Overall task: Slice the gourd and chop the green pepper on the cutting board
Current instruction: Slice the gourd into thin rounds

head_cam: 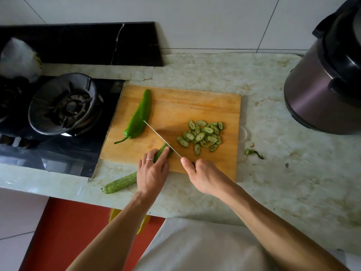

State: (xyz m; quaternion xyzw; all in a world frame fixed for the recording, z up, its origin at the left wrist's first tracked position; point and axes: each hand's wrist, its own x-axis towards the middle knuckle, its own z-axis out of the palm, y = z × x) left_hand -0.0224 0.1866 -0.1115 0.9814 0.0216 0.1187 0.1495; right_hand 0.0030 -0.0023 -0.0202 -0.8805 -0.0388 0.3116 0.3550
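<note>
step: slicing the gourd (163,153); judged partly done, with the green pepper (139,118) not yet cut.
key relation: the gourd's long axis runs from the near left, off the cutting board (175,106) onto the desk (273,173), up to its cut end at the board's near edge. the knife (162,138) crosses that end almost at right angles, so the next slice falls just beyond the left fingertips.
left hand: the left hand (151,173) lies over the gourd's middle, fingers bent down around it, pinning it; it is the nearer hand to the gourd.
right hand: the right hand (203,176) is curled tight round the knife handle, which is mostly hidden, at the board's near edge.
gourd look: pale green, ridged and speckled, slim; its tail end (120,183) rests on the desk near the front edge.
slices: gourd slices (201,136), oval with dark seeds, heaped on the board's right half.
pepper: long, glossy, whole, stem toward the person, near the board's left edge; the knife tip is just beside it.
scrap: a trimmed gourd end (252,152) lies on the desk right of the board.
</note>
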